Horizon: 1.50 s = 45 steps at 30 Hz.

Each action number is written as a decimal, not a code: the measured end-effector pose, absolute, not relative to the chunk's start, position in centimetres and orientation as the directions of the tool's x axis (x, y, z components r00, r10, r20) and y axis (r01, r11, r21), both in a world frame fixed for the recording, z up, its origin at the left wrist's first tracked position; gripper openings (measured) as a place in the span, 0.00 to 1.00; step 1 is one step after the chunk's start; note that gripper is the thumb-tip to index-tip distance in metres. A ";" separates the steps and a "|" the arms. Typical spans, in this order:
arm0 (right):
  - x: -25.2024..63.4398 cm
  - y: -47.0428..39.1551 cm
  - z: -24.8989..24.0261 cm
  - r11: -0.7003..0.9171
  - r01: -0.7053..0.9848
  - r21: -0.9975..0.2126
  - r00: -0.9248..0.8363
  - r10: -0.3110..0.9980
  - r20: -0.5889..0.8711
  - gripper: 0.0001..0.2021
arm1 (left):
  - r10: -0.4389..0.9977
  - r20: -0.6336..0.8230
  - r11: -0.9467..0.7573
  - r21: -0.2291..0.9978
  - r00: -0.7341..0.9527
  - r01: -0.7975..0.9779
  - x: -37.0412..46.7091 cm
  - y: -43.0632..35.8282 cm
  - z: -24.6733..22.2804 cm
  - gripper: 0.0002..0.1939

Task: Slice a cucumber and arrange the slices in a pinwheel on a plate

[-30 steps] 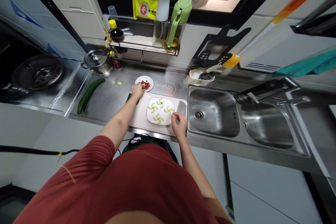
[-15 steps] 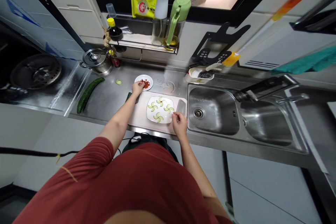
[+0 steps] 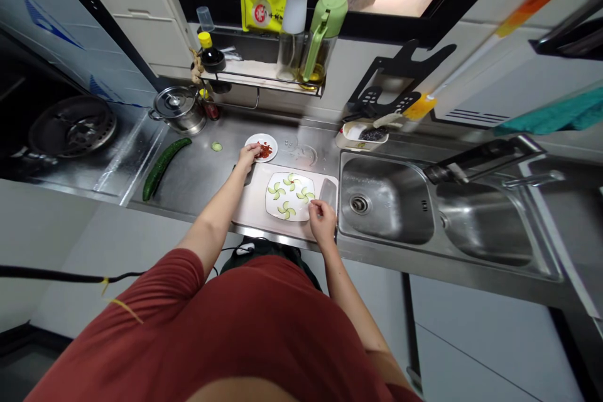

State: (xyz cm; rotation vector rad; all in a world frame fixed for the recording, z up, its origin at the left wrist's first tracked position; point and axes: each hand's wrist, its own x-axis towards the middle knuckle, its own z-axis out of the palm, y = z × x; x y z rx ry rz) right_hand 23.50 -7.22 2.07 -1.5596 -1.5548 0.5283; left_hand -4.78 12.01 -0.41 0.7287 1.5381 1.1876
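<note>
The left hand (image 3: 249, 156) is at the left side of the small plate (image 3: 273, 141), fingertips over the red bits (image 3: 266, 150); whether they pinch any cannot be told. The right hand (image 3: 323, 221) is curled at the right edge of the square plate (image 3: 290, 196); its grip cannot be determined. The square plate rests on the board (image 3: 249, 207) and carries four pinwheels of green slices (image 3: 286, 210). A blade (image 3: 328, 191) lies right of it. The cucumber (image 3: 162, 166) lies far left; the sink (image 3: 391, 201) adjoins at right.
</note>
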 end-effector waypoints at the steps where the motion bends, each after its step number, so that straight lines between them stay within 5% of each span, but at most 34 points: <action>1: 23.5 -7.2 2.0 0.135 0.596 -0.792 0.137 0.954 0.266 0.11 | 0.889 -0.351 0.324 0.936 -0.294 -0.137 -4.6 11.9 -0.1 0.13; 16: 21.5 -3.3 6.4 0.215 0.517 -0.829 0.125 0.939 0.321 0.08 | 0.981 -0.195 0.157 0.840 -0.019 -0.520 1.9 7.1 8.1 0.11; 33: 19.3 0.1 13.1 0.473 0.621 -0.625 0.006 0.794 0.608 0.09 | 0.995 -0.087 0.104 0.883 0.057 -0.458 6.5 1.9 12.2 0.14; 45: 20.1 -0.2 13.7 0.418 0.508 -0.753 0.063 0.854 0.517 0.08 | 0.996 -0.039 0.066 0.939 0.085 -0.337 6.7 1.2 12.1 0.16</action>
